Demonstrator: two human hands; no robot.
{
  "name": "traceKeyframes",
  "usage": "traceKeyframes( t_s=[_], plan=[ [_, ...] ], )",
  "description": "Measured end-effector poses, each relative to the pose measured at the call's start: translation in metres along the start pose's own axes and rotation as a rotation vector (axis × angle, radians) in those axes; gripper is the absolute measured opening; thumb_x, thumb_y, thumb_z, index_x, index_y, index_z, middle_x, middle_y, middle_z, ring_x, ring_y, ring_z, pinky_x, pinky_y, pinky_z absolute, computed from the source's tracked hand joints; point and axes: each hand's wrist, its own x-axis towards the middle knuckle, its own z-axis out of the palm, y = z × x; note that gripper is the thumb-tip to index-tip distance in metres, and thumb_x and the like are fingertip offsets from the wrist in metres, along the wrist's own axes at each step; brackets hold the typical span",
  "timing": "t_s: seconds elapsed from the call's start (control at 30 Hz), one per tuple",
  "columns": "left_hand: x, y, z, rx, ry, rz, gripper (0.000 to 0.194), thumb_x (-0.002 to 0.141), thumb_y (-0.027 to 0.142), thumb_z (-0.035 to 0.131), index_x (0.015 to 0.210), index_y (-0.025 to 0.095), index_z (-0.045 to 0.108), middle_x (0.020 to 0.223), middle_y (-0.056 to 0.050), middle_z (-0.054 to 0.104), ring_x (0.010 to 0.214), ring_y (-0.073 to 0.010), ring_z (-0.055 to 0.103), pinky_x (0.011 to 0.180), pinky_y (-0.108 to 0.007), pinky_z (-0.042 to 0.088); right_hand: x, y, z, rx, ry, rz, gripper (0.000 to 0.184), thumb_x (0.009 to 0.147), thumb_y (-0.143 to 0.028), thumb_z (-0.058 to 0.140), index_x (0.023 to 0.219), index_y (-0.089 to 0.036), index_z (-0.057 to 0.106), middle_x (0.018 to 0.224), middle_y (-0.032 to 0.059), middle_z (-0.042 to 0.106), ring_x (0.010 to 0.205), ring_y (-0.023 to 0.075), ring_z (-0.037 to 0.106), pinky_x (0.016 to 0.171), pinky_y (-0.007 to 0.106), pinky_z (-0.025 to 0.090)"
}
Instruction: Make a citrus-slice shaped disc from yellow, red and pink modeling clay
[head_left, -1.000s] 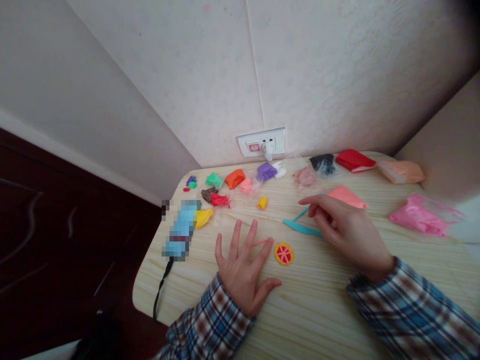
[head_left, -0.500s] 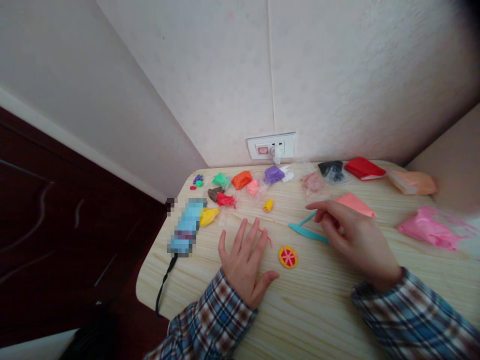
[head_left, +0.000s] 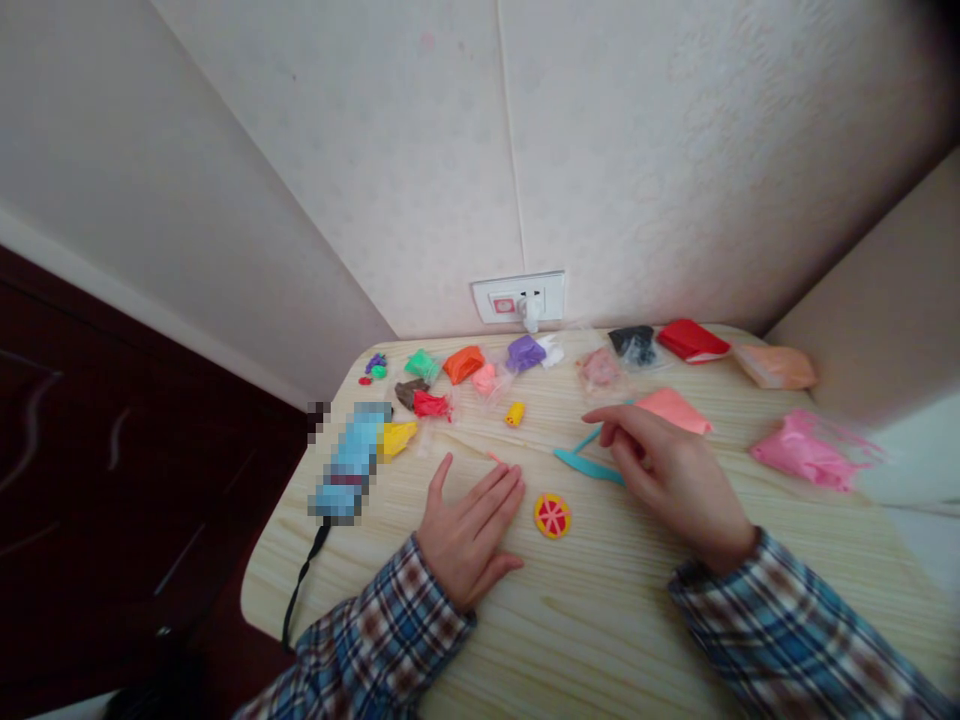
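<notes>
Flat and palm down, the left hand [head_left: 469, 540] lies with its middle fingers close together and its thumb and little finger spread. Beyond its fingertips pokes the end of a thin salmon-pink clay-like strand [head_left: 493, 457], the rest hidden. Right of these fingers, well within the near half, lies a flat round clay-like disc [head_left: 553, 516] with a yellow rim, red middle and pale pink strips crossing like spokes. Over the right side, the right hand [head_left: 679, 485] curls with its index finger extended; whether it grips anything I cannot tell. It partly covers a smooth turquoise blade-shaped tool [head_left: 589, 466]. Farther off sits a stubby yellow cylinder [head_left: 514, 413]; at far right, a crinkled bright-pink bag [head_left: 810, 452]. All rest on a pale, streaky wood-grain tabletop [head_left: 570, 640].
</notes>
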Motion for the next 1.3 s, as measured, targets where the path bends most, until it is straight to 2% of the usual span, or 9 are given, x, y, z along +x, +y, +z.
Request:
traceKeyframes(
  t_s=[0.17, 0.3, 0.6, 0.9, 1.0, 1.1, 1.3],
  plan=[
    [0.006, -0.005, -0.002, 0.034, -0.102, 0.042, 0.064, 0.093, 0.053, 0.019, 0.138, 0.009, 0.033, 0.134, -0.015, 0.049, 0.129, -0.0234, 0.041, 0.109, -0.053, -0.014, 0.000, 0.000, 0.000, -0.001, -0.012, -0.001, 0.024, 0.085, -0.020, 0.039, 0.099, -0.020, 0.060, 0.079, 0.0021, 0.067, 0.062, 0.0127, 0.060, 0.053, 0.023, 0.045],
    [0.004, -0.005, -0.006, 0.056, -0.169, 0.047, 0.064, 0.093, 0.053, 0.021, 0.138, 0.009, 0.033, 0.136, -0.015, 0.048, 0.132, -0.0228, 0.037, 0.111, -0.053, -0.011, 0.000, 0.001, 0.000, -0.005, -0.015, -0.006, 0.025, 0.085, -0.019, 0.039, 0.099, -0.019, 0.059, 0.078, 0.0026, 0.066, 0.063, 0.0134, 0.060, 0.054, 0.024, 0.045],
    [0.004, -0.003, -0.008, 0.065, -0.174, 0.027, 0.062, 0.094, 0.051, 0.019, 0.137, 0.010, 0.034, 0.136, -0.014, 0.047, 0.132, -0.0230, 0.036, 0.108, -0.053, -0.017, 0.001, 0.001, 0.001, -0.003, -0.030, -0.007, 0.024, 0.085, -0.020, 0.039, 0.099, -0.019, 0.060, 0.079, 0.0027, 0.066, 0.062, 0.0135, 0.060, 0.053, 0.024, 0.045],
    [-0.003, -0.012, -0.016, 0.091, -0.090, -0.034, 0.056, 0.095, 0.048, 0.018, 0.131, 0.014, 0.045, 0.136, -0.015, 0.048, 0.132, -0.0259, 0.034, 0.109, -0.054, -0.002, 0.001, 0.000, -0.001, -0.003, -0.019, 0.001, 0.027, 0.085, -0.022, 0.039, 0.099, -0.018, 0.061, 0.078, 0.0034, 0.067, 0.057, 0.0133, 0.058, 0.051, 0.025, 0.042],
    [0.000, -0.016, -0.016, 0.108, -0.084, -0.049, 0.054, 0.094, 0.049, 0.019, 0.127, 0.021, 0.050, 0.138, -0.014, 0.045, 0.133, -0.0277, 0.032, 0.106, -0.056, 0.003, 0.001, -0.001, -0.001, -0.002, -0.035, 0.019, 0.027, 0.085, -0.023, 0.039, 0.100, -0.019, 0.061, 0.078, 0.0040, 0.067, 0.059, 0.0149, 0.059, 0.052, 0.027, 0.042],
    [0.005, -0.017, -0.014, 0.115, -0.093, -0.031, 0.050, 0.093, 0.050, 0.021, 0.124, 0.026, 0.054, 0.140, -0.012, 0.043, 0.135, -0.0288, 0.029, 0.105, -0.057, 0.003, 0.001, -0.001, -0.001, 0.002, -0.048, 0.036, 0.028, 0.085, -0.023, 0.038, 0.100, -0.020, 0.061, 0.079, 0.0046, 0.067, 0.060, 0.0160, 0.059, 0.051, 0.028, 0.042],
    [0.004, -0.017, -0.014, 0.128, -0.037, -0.036, 0.044, 0.092, 0.048, 0.029, 0.120, 0.029, 0.057, 0.139, -0.010, 0.046, 0.134, -0.0284, 0.030, 0.105, -0.056, 0.004, 0.001, 0.000, -0.001, 0.004, -0.047, 0.039, 0.027, 0.085, -0.023, 0.038, 0.100, -0.020, 0.061, 0.080, 0.0051, 0.067, 0.064, 0.0179, 0.061, 0.053, 0.030, 0.043]
  ],
)
